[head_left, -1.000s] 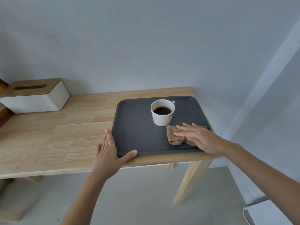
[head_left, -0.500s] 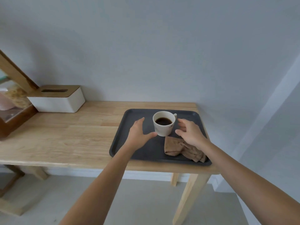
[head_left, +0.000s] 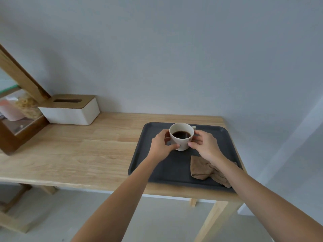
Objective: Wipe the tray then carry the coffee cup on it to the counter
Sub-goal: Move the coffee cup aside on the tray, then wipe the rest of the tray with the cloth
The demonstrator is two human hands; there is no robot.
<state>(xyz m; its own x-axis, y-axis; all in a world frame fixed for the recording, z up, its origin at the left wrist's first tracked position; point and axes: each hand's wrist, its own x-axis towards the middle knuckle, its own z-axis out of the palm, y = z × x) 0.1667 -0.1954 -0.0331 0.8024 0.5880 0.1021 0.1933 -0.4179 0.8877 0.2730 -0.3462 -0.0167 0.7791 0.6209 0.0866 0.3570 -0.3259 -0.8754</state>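
A white coffee cup (head_left: 182, 135) holding dark coffee stands on the far half of a dark grey tray (head_left: 225, 147), its handle turned away to the right. My left hand (head_left: 161, 145) wraps the cup's left side and my right hand (head_left: 206, 145) wraps its right side, thumbs at the front. A crumpled brown cloth (head_left: 202, 169) lies on the tray's near right part, partly under my right forearm. The tray rests at the right end of a light wooden table (head_left: 83, 154).
A white tissue box with a wooden lid (head_left: 70, 110) stands at the back left by the wall. A wood-framed glass case (head_left: 19, 110) with food inside sits at the far left. The table's right edge and the wall are close to the tray.
My right hand let go of the cloth, which stayed on the tray. My left hand left the tray's edge. Both hands closed around the cup. The camera view pulled back and turned left.
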